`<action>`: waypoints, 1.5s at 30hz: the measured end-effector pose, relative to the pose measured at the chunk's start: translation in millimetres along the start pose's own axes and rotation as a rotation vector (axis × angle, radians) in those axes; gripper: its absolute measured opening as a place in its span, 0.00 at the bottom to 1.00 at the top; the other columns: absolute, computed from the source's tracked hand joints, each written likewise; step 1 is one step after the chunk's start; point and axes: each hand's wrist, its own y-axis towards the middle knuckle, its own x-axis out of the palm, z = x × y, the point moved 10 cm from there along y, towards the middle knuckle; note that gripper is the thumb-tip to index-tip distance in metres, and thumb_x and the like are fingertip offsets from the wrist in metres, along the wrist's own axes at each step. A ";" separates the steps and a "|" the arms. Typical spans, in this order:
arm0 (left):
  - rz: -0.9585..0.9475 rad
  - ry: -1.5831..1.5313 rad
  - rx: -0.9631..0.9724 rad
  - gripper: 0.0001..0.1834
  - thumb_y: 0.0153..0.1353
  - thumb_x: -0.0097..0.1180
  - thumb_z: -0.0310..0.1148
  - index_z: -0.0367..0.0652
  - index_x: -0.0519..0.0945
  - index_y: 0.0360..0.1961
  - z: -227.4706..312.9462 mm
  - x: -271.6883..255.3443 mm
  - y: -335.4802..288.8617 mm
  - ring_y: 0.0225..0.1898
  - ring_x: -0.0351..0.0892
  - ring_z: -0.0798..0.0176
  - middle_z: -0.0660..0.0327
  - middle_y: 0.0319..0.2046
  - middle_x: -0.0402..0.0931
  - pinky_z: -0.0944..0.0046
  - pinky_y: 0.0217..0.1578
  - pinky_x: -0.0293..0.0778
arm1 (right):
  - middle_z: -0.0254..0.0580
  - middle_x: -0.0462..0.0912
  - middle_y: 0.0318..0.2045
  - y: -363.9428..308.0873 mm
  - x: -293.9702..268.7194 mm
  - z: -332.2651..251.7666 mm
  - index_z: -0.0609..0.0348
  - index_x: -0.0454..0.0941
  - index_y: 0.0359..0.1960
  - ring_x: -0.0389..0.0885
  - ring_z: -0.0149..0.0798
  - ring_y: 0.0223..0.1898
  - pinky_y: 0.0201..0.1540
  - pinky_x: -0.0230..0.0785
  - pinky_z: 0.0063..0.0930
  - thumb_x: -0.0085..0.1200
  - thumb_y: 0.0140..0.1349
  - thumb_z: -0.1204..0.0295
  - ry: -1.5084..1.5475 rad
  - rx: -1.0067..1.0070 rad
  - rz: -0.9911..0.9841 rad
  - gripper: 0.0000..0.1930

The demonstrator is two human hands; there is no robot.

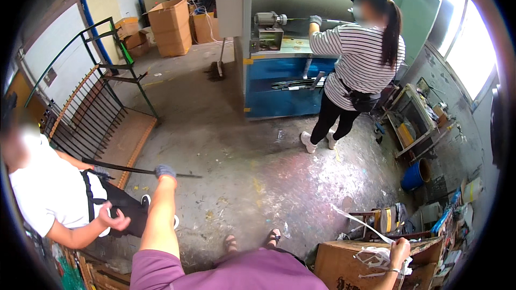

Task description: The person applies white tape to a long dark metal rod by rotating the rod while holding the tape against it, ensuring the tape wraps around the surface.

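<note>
My left hand [165,171], in a grey glove with an orange cuff, is stretched out to the left and closed around a long dark rod [134,170]. The rod lies across the air in front of a co-worker in a white shirt; that person's gloved hand [101,172] is at its other end, and whether it grips the rod is unclear. Down at the right, my bare right hand [399,252] is closed on a white strip [371,229]. A tangle of white strips [376,260] hangs beside it, over a cardboard box [338,263].
A rack of dark rods [88,110] stands at the left. Another co-worker in stripes [357,48] handles a rod at a motor [269,19] on the blue bench [279,96]. A broom [217,67], a blue bin [414,176] and a shelf [411,115] stand around the floor.
</note>
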 end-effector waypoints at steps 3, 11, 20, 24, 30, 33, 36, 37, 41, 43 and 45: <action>-0.092 0.147 -0.093 0.12 0.57 0.50 0.37 0.57 0.83 0.41 -29.2 25.1 0.3 0.41 0.78 0.68 0.71 0.38 0.80 0.55 0.33 0.68 | 0.50 0.78 0.23 -16.6 -17.7 33.6 0.64 0.75 0.18 0.77 0.52 0.27 0.34 0.69 0.42 0.62 0.42 0.73 -0.056 0.073 0.033 0.08; -0.182 0.181 -0.220 0.20 0.54 0.53 0.43 0.50 0.79 0.48 -85.0 73.8 24.1 0.54 0.70 0.55 0.60 0.49 0.75 0.47 0.49 0.61 | 0.48 0.78 0.27 -33.1 -27.3 88.0 0.62 0.75 0.25 0.77 0.51 0.33 0.35 0.70 0.41 0.63 0.41 0.74 -0.219 0.217 0.034 0.10; 0.209 0.406 -0.201 0.19 0.62 0.42 0.38 0.46 0.76 0.51 -118.5 -5.1 16.2 0.55 0.69 0.54 0.58 0.51 0.73 0.43 0.55 0.57 | 0.51 0.77 0.27 -26.7 -17.3 124.9 0.62 0.73 0.23 0.77 0.54 0.33 0.34 0.69 0.44 0.63 0.42 0.74 -0.279 0.209 0.094 0.10; 0.387 0.155 0.054 0.14 0.55 0.47 0.35 0.47 0.82 0.40 -5.2 -72.6 -19.3 0.47 0.75 0.53 0.57 0.42 0.79 0.53 0.44 0.66 | 0.52 0.77 0.27 -33.0 -19.4 132.7 0.62 0.72 0.23 0.76 0.55 0.32 0.33 0.69 0.44 0.62 0.43 0.74 -0.268 0.242 0.075 0.10; 0.187 -0.352 0.521 0.23 0.55 0.47 0.38 0.46 0.71 0.53 193.8 -83.9 -127.1 0.52 0.71 0.50 0.51 0.51 0.71 0.51 0.50 0.67 | 0.47 0.79 0.35 -35.4 -20.1 137.0 0.55 0.77 0.36 0.78 0.49 0.39 0.39 0.71 0.40 0.57 0.49 0.71 -0.155 0.310 0.008 0.11; -0.058 -0.414 0.614 0.29 0.52 0.53 0.44 0.44 0.70 0.55 245.7 -31.8 -161.7 0.56 0.68 0.49 0.49 0.55 0.68 0.54 0.55 0.64 | 0.44 0.79 0.34 -33.1 -31.2 127.6 0.55 0.78 0.34 0.78 0.47 0.40 0.40 0.71 0.40 0.56 0.50 0.66 -0.182 0.283 0.009 0.11; -0.229 -0.429 0.629 0.31 0.49 0.56 0.46 0.41 0.72 0.53 255.0 35.2 -180.9 0.55 0.69 0.48 0.48 0.53 0.70 0.55 0.55 0.66 | 0.46 0.79 0.29 -32.4 -32.7 131.3 0.56 0.77 0.24 0.78 0.48 0.35 0.36 0.72 0.41 0.58 0.48 0.64 -0.231 0.317 -0.041 0.09; -0.251 -0.426 0.616 0.31 0.48 0.57 0.47 0.41 0.73 0.52 249.8 65.2 -175.4 0.54 0.70 0.47 0.47 0.52 0.71 0.56 0.54 0.66 | 0.46 0.79 0.28 -37.1 -33.7 137.9 0.56 0.78 0.24 0.79 0.48 0.34 0.35 0.72 0.40 0.61 0.46 0.63 -0.222 0.323 -0.007 0.11; -0.412 -0.422 0.538 0.30 0.45 0.61 0.48 0.38 0.78 0.46 216.3 148.9 -156.4 0.48 0.75 0.47 0.47 0.46 0.76 0.57 0.49 0.70 | 0.44 0.77 0.29 -49.1 -46.2 150.6 0.55 0.76 0.27 0.78 0.47 0.35 0.36 0.70 0.38 0.63 0.46 0.66 -0.193 0.379 0.048 0.11; -0.456 -0.355 0.523 0.30 0.45 0.61 0.49 0.37 0.78 0.45 201.1 192.6 -148.2 0.47 0.76 0.47 0.47 0.44 0.77 0.56 0.48 0.71 | 0.44 0.76 0.29 -47.9 -65.7 147.7 0.56 0.73 0.29 0.77 0.48 0.35 0.36 0.69 0.39 0.62 0.46 0.69 -0.164 0.384 0.142 0.12; -0.467 -0.401 0.528 0.28 0.45 0.62 0.47 0.36 0.79 0.43 201.4 198.2 -151.4 0.40 0.78 0.51 0.48 0.39 0.78 0.57 0.42 0.72 | 0.43 0.76 0.30 -48.4 -89.9 144.4 0.55 0.71 0.32 0.77 0.48 0.35 0.36 0.69 0.39 0.61 0.48 0.71 -0.142 0.376 0.284 0.12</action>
